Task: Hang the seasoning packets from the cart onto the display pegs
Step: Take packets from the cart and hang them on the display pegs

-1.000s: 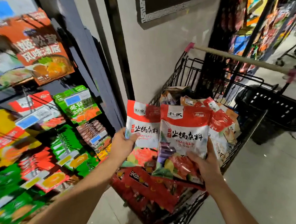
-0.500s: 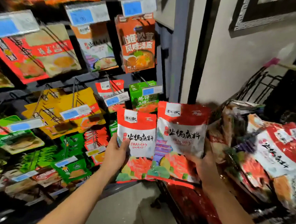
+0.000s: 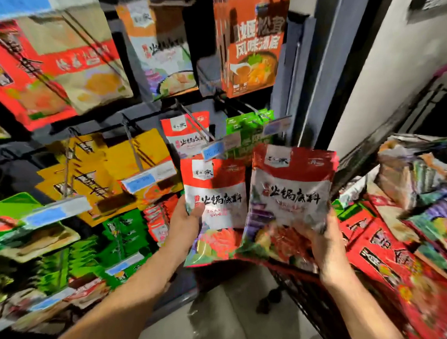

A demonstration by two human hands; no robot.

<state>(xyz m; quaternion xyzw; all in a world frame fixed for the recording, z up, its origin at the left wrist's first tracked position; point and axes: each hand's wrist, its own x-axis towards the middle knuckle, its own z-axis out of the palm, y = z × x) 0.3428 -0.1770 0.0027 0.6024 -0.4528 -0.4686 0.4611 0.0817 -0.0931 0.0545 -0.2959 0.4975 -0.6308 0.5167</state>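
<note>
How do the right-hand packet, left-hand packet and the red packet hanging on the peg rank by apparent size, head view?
right-hand packet
left-hand packet
hanging red packet
Same design, so nearness may explain it.

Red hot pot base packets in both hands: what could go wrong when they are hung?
1. The price tag on the peg tip hangs just above the left packet in the left hand and may block threading.
2. The right hand grips the right packet near its bottom, so the top may flop and miss the peg.
</note>
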